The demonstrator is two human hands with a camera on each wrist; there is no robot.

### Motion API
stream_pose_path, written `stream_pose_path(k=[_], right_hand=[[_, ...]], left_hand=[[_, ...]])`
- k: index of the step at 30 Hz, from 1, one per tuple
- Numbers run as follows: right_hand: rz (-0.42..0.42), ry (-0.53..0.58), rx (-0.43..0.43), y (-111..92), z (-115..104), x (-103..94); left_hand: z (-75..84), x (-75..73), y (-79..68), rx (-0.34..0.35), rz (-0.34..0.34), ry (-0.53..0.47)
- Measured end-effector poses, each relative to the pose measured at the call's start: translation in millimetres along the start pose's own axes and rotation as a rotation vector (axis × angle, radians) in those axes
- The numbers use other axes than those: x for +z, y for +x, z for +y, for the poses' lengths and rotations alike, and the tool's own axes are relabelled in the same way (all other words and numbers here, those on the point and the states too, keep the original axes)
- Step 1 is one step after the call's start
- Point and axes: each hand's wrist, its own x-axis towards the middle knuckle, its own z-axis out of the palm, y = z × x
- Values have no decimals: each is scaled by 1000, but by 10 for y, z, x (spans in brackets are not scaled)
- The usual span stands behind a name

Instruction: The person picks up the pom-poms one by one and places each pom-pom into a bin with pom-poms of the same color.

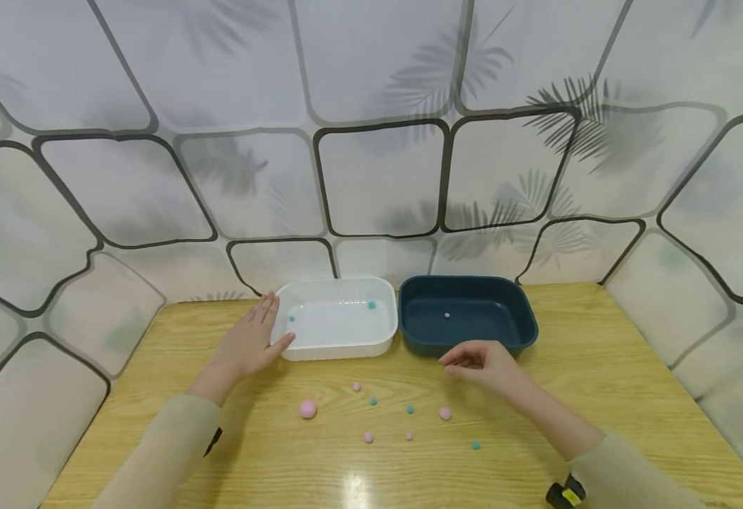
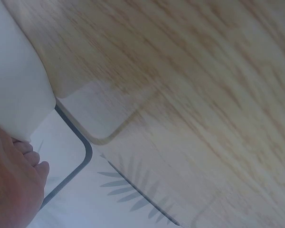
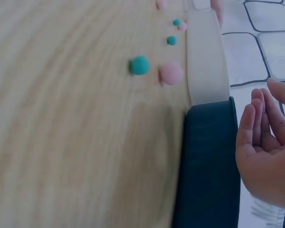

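My left hand lies with straight fingers against the left end of a white rectangular basin, its thumb by the front corner. Two teal balls sit inside that basin, one at the right and a smaller one at the left. Beside it stands a navy basin with one small pink ball on its floor. Over this basin's front rim hovers my right hand, fingers loosely bent, nothing visible between them. In the right wrist view its thumb and fingers show beside the navy wall.
Several pink and teal balls of different sizes lie scattered on the wooden table, among them a large pink ball, a pink ball and a teal ball. A patterned cloth rises behind the basins and along both sides.
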Motion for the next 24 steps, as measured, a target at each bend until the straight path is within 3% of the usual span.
stream_pose_path(k=[11,24], right_hand=[[-1,41,52,-321,261,-50],[-89,102,145,-579,483,-83]], left_hand=[[13,0,-1,-3,3,-5],[5,19,3,1,3,-7]])
